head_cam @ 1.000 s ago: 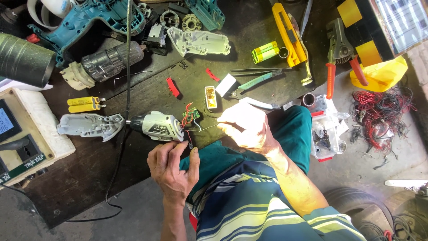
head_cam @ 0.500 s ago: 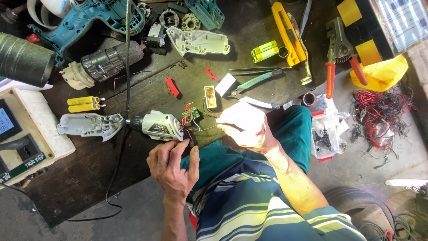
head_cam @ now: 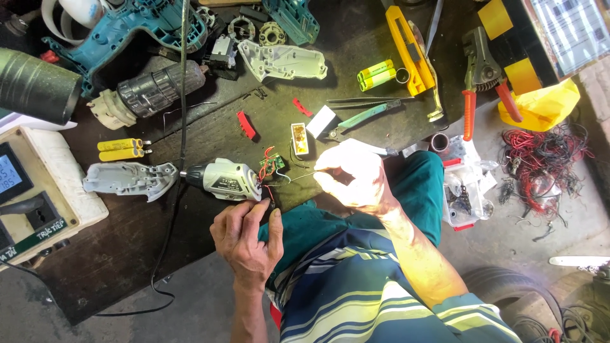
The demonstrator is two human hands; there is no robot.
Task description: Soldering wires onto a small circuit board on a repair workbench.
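Note:
A small grey cordless screwdriver body lies opened on the dark bench, a green circuit board with red wires sticking out of its right end. My left hand sits just below it, its fingertips pinched on something thin at the body's lower right corner; I cannot tell what. My right hand is to the right of the board, fingers closed on a thin wire or solder strand that reaches toward the board.
A grey housing half lies left of the body, another further back. Yellow battery cells, a teal drill, a motor, a beige meter box, pliers, a yellow knife and red wire scraps surround them.

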